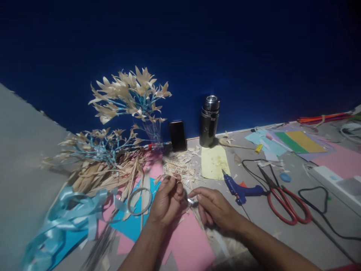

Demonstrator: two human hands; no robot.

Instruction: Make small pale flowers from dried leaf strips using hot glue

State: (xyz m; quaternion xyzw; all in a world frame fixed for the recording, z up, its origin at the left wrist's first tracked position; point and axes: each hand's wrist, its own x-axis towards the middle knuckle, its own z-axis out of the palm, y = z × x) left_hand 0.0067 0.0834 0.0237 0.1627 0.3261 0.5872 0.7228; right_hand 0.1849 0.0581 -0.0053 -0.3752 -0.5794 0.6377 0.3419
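Observation:
My left hand [168,195] is closed in a pinch on a pale husk piece [167,176], just above the scraps at the middle of the table. Close on its right, my right hand [213,205] has its fingers bent round a small shiny metal tool [191,201], which points toward the left hand. What the tool is cannot be made out. Pink sheets [191,241] and a blue sheet [132,222] lie under and beside the hands. A ring of tape [140,201] is left of the left hand.
Husk flowers [129,90] stand behind dried husks [96,175] and light blue ribbon [76,207]. A phone [178,136] and flask [209,122] stand by the wall. Rightward are a glue gun [242,189], red-handled scissors [284,203], cables and a power strip [335,184].

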